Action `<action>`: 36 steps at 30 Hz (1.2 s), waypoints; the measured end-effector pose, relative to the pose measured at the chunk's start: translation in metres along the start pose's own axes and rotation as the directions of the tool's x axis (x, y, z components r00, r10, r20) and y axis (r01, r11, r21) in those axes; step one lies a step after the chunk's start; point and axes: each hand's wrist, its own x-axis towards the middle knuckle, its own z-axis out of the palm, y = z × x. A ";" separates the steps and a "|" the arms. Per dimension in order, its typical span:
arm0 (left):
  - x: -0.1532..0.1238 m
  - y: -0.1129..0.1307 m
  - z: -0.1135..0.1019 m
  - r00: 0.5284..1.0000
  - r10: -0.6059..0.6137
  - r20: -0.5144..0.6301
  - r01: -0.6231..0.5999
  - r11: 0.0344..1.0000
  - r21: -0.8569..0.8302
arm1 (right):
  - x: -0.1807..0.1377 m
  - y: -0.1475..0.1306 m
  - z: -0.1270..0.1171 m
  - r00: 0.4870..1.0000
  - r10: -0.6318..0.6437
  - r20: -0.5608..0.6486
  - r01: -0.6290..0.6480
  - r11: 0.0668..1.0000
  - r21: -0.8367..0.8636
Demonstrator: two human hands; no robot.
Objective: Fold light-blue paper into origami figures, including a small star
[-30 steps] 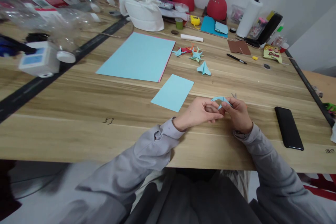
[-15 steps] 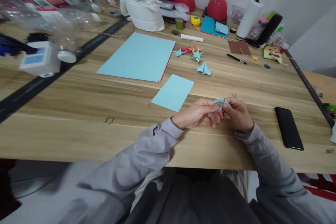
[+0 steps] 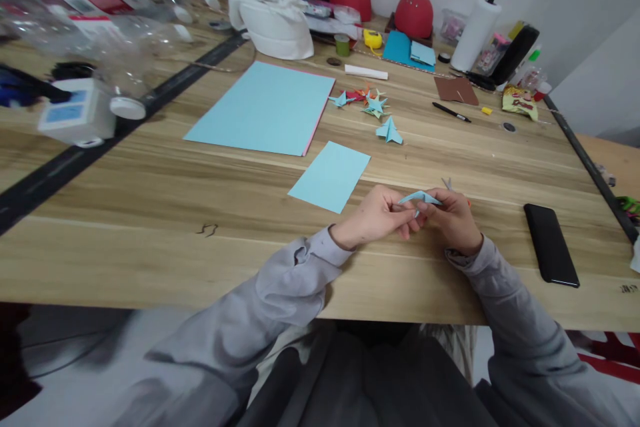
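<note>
Pinching folded blue paper piece (image 3: pixel 420 198) just above the table (image 3: pixel 150 240).
Held at both ends between fingertips of left hand (image 3: pixel 375 217) and right hand (image 3: pixel 453 220), right of blue sheet (image 3: pixel 330 177).

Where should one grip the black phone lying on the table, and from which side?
Take the black phone by its two long edges near the middle, coming from above. It lies flat on the table, thin, so only its edges offer a hold. The right hand, nearest it, now pinches the folded blue paper.
</note>
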 end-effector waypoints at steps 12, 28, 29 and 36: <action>0.000 -0.002 0.003 0.999 0.023 -0.039 -0.021 0.999 0.046 | -0.001 0.000 -0.001 1.000 -0.018 0.000 0.018 0.999 -0.032; -0.002 -0.001 0.008 0.998 0.035 -0.055 -0.037 0.998 -0.041 | 0.000 -0.004 0.000 0.997 -0.066 -0.043 0.064 0.996 -0.061; -0.002 -0.001 0.008 0.998 0.049 -0.050 -0.051 0.998 -0.048 | 0.000 -0.003 0.000 0.997 -0.064 -0.038 0.062 0.996 -0.058; -0.003 0.000 0.006 0.993 0.117 -0.030 -0.118 0.992 -0.036 | -0.001 0.001 0.000 0.998 -0.061 0.002 0.061 0.998 0.001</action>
